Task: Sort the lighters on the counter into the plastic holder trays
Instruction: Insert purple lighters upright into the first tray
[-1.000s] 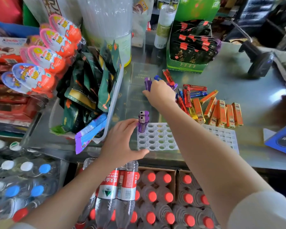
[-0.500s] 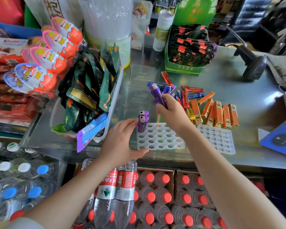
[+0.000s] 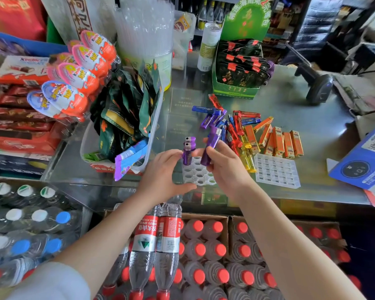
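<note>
A clear plastic holder tray (image 3: pixel 198 177) with round holes lies at the counter's front edge. Two purple lighters (image 3: pixel 188 150) stand upright in its far left corner. My left hand (image 3: pixel 164 175) rests on the tray's left edge, fingers beside those lighters. My right hand (image 3: pixel 224 167) grips a purple lighter (image 3: pixel 211 146), tilted, just above the tray's back row. A second clear tray (image 3: pixel 277 171) lies to the right, with square holes and nothing in it. A pile of loose lighters (image 3: pixel 232 128) in purple, blue, red, yellow and orange lies behind both trays.
A clear bin of snack packets (image 3: pixel 126 120) stands left of the tray. A green display box (image 3: pixel 236 83) sits behind the pile. A barcode scanner (image 3: pixel 316 83) stands at the back right, a blue card (image 3: pixel 364 161) at the right edge. Bottled drinks (image 3: pixel 156 245) are stacked below the counter.
My right hand picked a purple lighter from the pile and brought it back toward me, down to the tray beside the standing lighters. My left hand stayed on the tray.
</note>
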Motion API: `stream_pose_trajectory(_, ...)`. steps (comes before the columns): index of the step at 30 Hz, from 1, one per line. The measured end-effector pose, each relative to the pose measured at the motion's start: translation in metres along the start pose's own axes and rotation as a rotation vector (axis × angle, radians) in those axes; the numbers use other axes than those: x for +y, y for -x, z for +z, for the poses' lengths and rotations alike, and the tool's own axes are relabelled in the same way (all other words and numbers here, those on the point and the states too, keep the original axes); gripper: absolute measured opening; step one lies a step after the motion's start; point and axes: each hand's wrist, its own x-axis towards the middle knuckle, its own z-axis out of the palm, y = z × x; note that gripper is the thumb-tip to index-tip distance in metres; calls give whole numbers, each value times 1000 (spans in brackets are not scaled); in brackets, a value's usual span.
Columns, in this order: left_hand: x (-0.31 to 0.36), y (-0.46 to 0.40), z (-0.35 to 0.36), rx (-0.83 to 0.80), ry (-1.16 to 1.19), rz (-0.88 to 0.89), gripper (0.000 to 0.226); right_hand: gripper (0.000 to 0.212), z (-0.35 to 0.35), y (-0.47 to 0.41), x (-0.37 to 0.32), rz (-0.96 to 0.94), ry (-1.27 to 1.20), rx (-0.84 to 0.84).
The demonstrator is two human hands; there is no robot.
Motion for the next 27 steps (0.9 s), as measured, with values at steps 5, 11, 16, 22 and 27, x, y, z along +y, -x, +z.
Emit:
stream_pose_trajectory(5,-1,1,0,-15,13,7,91,23,-2,4,-2,44,120,151)
stream_pose_trajectory(11,-1,1,0,-10,28,21,82,18,4,6,6,-6,245,156)
stream_pose_trajectory(16,-3,0,1,-22,31,21,92,14,16,5,15,-171,663,173)
stream_pose_trajectory(22,-6,-1,4,-8,76,10,89,20,24,2,18,-312,1073,121)
stream_pose_trajectory(27,-5,-1,3,-24,102,-6,83,28,24,-1,13,-283,1326,138)
